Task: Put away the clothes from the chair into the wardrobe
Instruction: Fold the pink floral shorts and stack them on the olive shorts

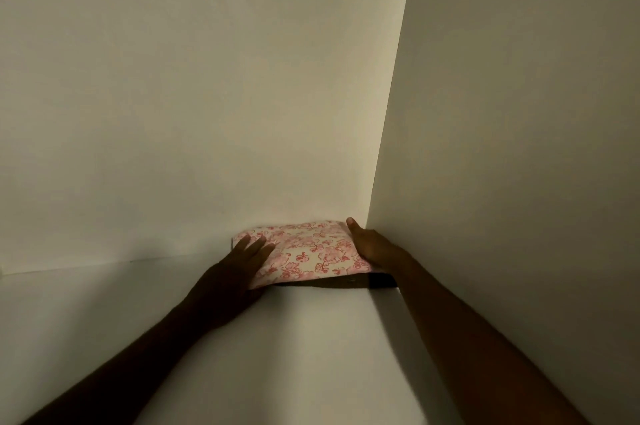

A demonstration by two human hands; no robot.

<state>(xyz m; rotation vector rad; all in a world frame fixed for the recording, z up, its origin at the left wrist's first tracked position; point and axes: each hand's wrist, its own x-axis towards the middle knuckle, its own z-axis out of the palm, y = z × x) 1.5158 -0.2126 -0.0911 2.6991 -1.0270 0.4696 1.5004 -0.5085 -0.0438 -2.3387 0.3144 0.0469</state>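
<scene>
Against wardrobe corner (375, 182) | folded floral cloth (304, 251) flat, long axis left-right

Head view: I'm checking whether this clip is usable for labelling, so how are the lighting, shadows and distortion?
Head view: dim, warm light; both arms nearly silhouetted, left hand and right hand dark but readable; the folded floral cloth sharp enough to show its print; deep shadow under its front edge hides what lies beneath; soft arm shadows on the shelf; wide-angle lens tilts the side panel.

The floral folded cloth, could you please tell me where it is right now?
In the head view, the floral folded cloth lies in the shelf's back right corner, between the left hand and right hand.
</scene>
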